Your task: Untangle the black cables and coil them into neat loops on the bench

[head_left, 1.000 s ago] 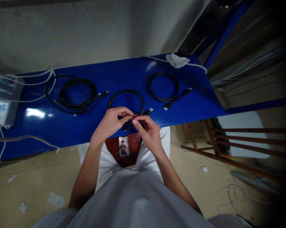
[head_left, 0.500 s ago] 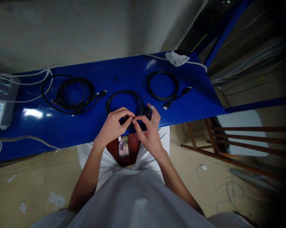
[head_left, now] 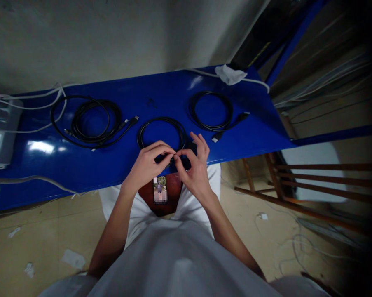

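My left hand (head_left: 153, 161) and my right hand (head_left: 192, 165) meet at the near edge of the blue table, over the front of a coiled black cable (head_left: 161, 119). Each hand is closed in a pinch of thumb and forefinger, the tips almost touching. Whatever is between them is too small and dark to make out. The other fingers of my right hand are raised and spread. Both hands hide the front of the coil and its plugs. Right of it lies another coiled black cable (head_left: 230, 109), its two plugs toward the right.
More black cable (head_left: 73, 123) lies coiled on the left of the blue table (head_left: 127, 93). Thin black strips (head_left: 151, 103) lie behind the middle coil. A power strip (head_left: 6, 136) with white cords stands far left. A phone (head_left: 160, 190) rests below the edge; a wooden chair (head_left: 312, 181) stands right.
My right hand's outer fingers have lifted and straightened, away from the plug beside them. The pinching fingertips of both hands stay nearly in place, shifted very slightly right.
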Action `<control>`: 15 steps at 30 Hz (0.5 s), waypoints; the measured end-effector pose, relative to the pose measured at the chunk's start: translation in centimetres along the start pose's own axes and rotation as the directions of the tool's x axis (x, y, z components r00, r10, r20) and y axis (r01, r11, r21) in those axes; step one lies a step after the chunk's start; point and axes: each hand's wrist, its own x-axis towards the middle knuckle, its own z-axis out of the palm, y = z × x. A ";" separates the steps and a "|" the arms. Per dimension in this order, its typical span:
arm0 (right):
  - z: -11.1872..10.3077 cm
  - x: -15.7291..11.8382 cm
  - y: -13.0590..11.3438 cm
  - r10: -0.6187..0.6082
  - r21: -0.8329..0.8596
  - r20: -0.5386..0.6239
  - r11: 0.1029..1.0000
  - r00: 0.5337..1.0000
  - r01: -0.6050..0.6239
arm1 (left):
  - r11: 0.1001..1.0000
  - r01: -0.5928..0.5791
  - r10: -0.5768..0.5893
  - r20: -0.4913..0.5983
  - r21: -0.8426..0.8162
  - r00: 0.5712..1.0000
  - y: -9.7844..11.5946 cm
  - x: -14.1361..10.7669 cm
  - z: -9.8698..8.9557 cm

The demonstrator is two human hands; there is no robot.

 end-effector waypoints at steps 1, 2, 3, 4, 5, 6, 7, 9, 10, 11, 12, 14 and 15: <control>0.0 0.1 0.1 -0.001 0.016 0.004 1.000 1.000 0.001 | 1.000 -0.007 0.007 -0.003 0.002 1.000 0.0 0.0 0.0; -0.1 0.3 0.2 -0.003 0.030 0.008 1.000 1.000 0.003 | 1.000 -0.013 0.013 -0.007 0.004 1.000 -0.1 -0.1 0.0; -0.2 0.5 0.2 -0.005 0.045 0.011 0.999 1.000 0.005 | 1.000 -0.017 0.018 -0.011 0.004 1.000 -0.1 -0.1 0.0; -0.2 0.6 0.2 -0.005 0.059 0.015 0.998 1.000 0.004 | 1.000 -0.020 0.020 -0.014 0.003 1.000 -0.2 -0.1 -0.1; -0.3 0.8 0.2 -0.004 0.073 0.019 0.997 1.000 0.002 | 1.000 -0.020 0.020 -0.015 -0.001 1.000 -0.2 -0.1 -0.1; -0.3 0.9 0.2 -0.002 0.085 0.023 0.996 1.000 0.000 | 1.000 -0.019 0.019 -0.015 -0.006 1.000 -0.3 -0.1 -0.1; -0.3 1.0 0.2 -0.001 0.095 0.025 0.996 1.000 -0.002 | 1.000 -0.018 0.018 -0.016 -0.013 1.000 -0.3 -0.1 -0.1; -0.4 1.1 0.2 0.002 0.113 0.023 0.994 1.000 -0.005 | 1.000 -0.015 0.015 -0.021 -0.024 1.000 -0.5 -0.1 -0.1; -0.4 1.1 0.2 0.002 0.123 0.020 0.992 1.000 -0.004 | 0.999 -0.014 0.013 -0.020 -0.029 1.000 -0.5 -0.1 -0.2; -0.4 1.1 0.2 0.000 0.131 0.018 0.991 1.000 -0.003 | 0.999 -0.013 0.012 -0.019 -0.030 1.000 -0.6 0.0 -0.2; -0.4 1.1 0.2 -0.002 0.139 0.017 0.990 1.000 -0.001 | 1.000 -0.011 0.010 -0.014 -0.027 1.000 -0.7 0.0 -0.3; -0.4 1.1 0.3 -0.008 0.153 0.020 0.988 1.000 0.005 | 1.000 -0.008 0.008 0.004 -0.012 1.000 -0.8 0.1 -0.4; -0.4 1.1 0.4 -0.010 0.159 0.024 0.987 1.000 0.006 | 1.000 -0.007 0.007 0.014 -0.002 1.000 -0.9 0.1 -0.5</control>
